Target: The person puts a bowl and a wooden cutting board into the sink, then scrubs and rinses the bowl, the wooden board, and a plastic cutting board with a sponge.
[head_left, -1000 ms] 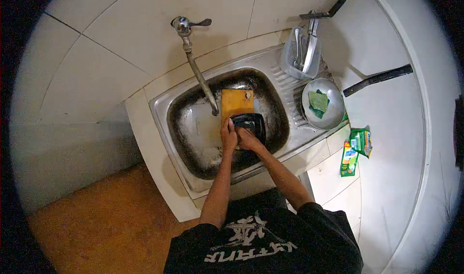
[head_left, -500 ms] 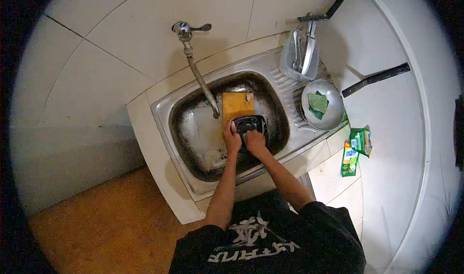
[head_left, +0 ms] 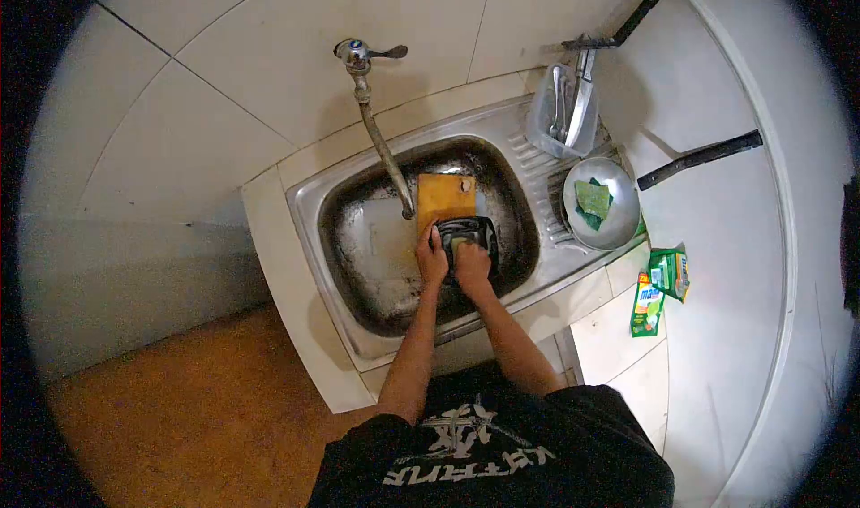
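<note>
My left hand [head_left: 432,261] is closed on the left side of a black, square-looking dish [head_left: 485,228], thumb along its rim. Inside the dish, my right hand [head_left: 472,264] presses down with bent fingers. A small yellowish patch shows by those fingers; whether it is a sponge I cannot make out. Just beyond the dish, an orange-brown board [head_left: 439,194] with a hole near one corner lies in the sink [head_left: 345,304], its near end hidden by the dish and my left hand. The faucet spout [head_left: 389,163] hangs left of the board.
On the ribbed drainboard [head_left: 522,154] stand a clear plastic container [head_left: 540,132] of cutlery and a metal bowl [head_left: 618,224] holding green scouring pads [head_left: 592,200]. Green packets [head_left: 647,307] lie on the ledge at right. Black brackets [head_left: 699,160] stick out from the right wall.
The view has shifted slightly, so the sink and faucet sit a little lower and further right. My right hand has moved a little within the dish, and my left keeps its hold.
</note>
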{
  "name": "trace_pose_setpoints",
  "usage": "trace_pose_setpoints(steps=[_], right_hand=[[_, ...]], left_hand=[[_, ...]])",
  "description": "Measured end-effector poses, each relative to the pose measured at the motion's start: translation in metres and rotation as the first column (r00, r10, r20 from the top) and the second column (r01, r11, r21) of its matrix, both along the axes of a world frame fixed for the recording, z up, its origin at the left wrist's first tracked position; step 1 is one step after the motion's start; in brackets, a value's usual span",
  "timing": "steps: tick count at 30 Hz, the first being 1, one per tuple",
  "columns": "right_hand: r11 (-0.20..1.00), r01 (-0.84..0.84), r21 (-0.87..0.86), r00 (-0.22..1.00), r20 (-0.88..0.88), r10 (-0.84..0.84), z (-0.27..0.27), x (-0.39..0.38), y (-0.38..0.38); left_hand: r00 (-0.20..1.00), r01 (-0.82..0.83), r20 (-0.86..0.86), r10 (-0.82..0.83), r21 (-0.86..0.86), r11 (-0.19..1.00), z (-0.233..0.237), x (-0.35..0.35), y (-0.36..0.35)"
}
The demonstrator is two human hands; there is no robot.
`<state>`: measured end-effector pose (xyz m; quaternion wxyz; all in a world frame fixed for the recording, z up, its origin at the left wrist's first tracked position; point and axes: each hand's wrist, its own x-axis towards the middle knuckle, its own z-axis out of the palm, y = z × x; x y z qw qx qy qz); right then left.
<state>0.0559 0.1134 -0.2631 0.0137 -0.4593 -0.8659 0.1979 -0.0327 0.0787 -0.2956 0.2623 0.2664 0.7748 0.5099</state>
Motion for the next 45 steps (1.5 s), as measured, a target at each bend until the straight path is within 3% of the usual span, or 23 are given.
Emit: trace_pose_setpoints(steps=[3,5,7,9,11,12,13,14,15,17,18,20,21,23,24,26,27,29,33,35,39,41,45], right_hand=[[1.000,-0.013,-0.016,1.000,0.000,0.013,-0.016,-0.001,-0.007],[0.975,-0.207,0.081,0.907,-0.359,0.222,-0.055,0.002,-0.003],[0.972,-0.203,0.118,0.901,-0.366,0.232,-0.041,0.009,0.010],[0.966,-0.210,0.149,0.893,-0.373,0.252,-0.026,0.007,0.017],[0.991,-0.047,-0.128,0.993,-0.118,0.032,-0.015,-0.006,0.018],[0.988,0.077,-0.132,0.974,-0.203,-0.103,-0.014,-0.009,0.006],[0.989,0.072,-0.127,0.974,-0.205,-0.097,-0.022,-0.009,0.002],[0.994,0.046,-0.096,0.965,-0.251,-0.069,-0.030,-0.009,-0.002],[0.997,0.028,-0.075,0.956,-0.290,-0.049,-0.044,-0.004,-0.010],[0.984,0.069,-0.163,0.957,-0.267,-0.112,-0.079,0.000,0.000],[0.997,0.015,-0.077,0.932,-0.360,-0.042,-0.099,0.005,0.001],[0.986,-0.015,0.164,0.838,-0.537,0.102,-0.102,0.005,0.003],[0.986,-0.009,0.167,0.836,-0.539,0.099,-0.102,0.003,0.005],[0.980,0.071,-0.184,0.829,-0.536,-0.161,-0.104,0.000,0.010],[0.980,0.072,-0.186,0.829,-0.536,-0.163,-0.086,-0.003,0.012],[0.958,-0.005,-0.287,0.659,-0.721,-0.213,-0.030,-0.011,0.017],[0.958,-0.005,-0.286,0.659,-0.722,-0.212,-0.030,-0.011,0.018],[0.852,-0.048,-0.522,0.595,-0.700,-0.395,-0.030,-0.012,0.021],[0.864,-0.009,-0.504,0.613,-0.685,-0.393,-0.053,-0.009,0.018],[0.929,0.062,-0.365,0.672,-0.673,-0.309,-0.088,-0.010,0.015],[0.969,-0.034,-0.246,0.697,-0.701,-0.153,0.009,-0.012,0.023],[0.997,-0.073,0.020,0.753,-0.654,0.069,0.031,-0.012,0.028],[0.998,0.014,0.068,0.904,-0.427,0.016,0.025,-0.003,0.040]], left_hand=[[1.000,0.005,0.029,-0.006,0.031,0.999,-0.010,0.000,-0.002],[1.000,0.026,0.011,-0.027,0.072,0.997,-0.011,-0.006,-0.002],[0.992,0.011,0.125,-0.020,0.073,0.997,-0.011,-0.008,-0.004],[0.997,0.022,0.068,-0.025,0.048,0.999,-0.013,-0.003,-0.003],[1.000,0.030,0.001,-0.030,0.017,0.999,-0.012,-0.001,-0.006],[0.999,0.007,-0.036,-0.008,-0.010,1.000,0.005,0.004,-0.005],[0.997,-0.015,-0.073,0.012,-0.035,0.999,0.014,0.006,-0.003],[0.997,0.042,0.064,-0.037,-0.072,0.997,-0.010,-0.003,-0.005],[0.997,0.049,0.071,-0.043,-0.081,0.996,-0.012,-0.004,-0.009],[0.955,0.052,0.285,-0.077,0.095,0.994,-0.013,-0.007,-0.006],[0.973,0.118,0.190,-0.128,0.066,0.991,-0.031,-0.009,-0.005],[0.981,0.112,0.150,-0.120,0.064,0.992,-0.001,-0.005,-0.005],[0.988,0.101,0.111,-0.108,0.066,0.993,0.009,-0.004,-0.003],[0.967,0.121,0.221,-0.129,0.051,0.991,-0.010,-0.007,-0.004],[0.934,0.138,0.328,-0.140,0.032,0.990,-0.019,-0.009,-0.006],[0.944,0.124,0.306,-0.122,0.011,0.992,-0.009,-0.010,-0.008],[0.954,0.108,0.282,-0.103,-0.003,0.994,0.000,-0.010,-0.006],[0.954,0.108,0.280,-0.105,0.003,0.994,0.023,-0.005,-0.002],[0.946,0.170,0.259,-0.194,0.110,0.979,0.027,0.002,-0.001],[0.942,0.183,0.259,-0.213,0.136,0.974,0.015,0.003,0.000],[0.967,0.153,0.176,-0.185,0.181,0.972,0.032,0.003,-0.006],[0.983,0.128,0.103,-0.152,0.206,0.970,0.056,0.007,-0.011],[0.987,0.132,0.072,-0.142,0.132,0.982,0.093,0.007,-0.018]])
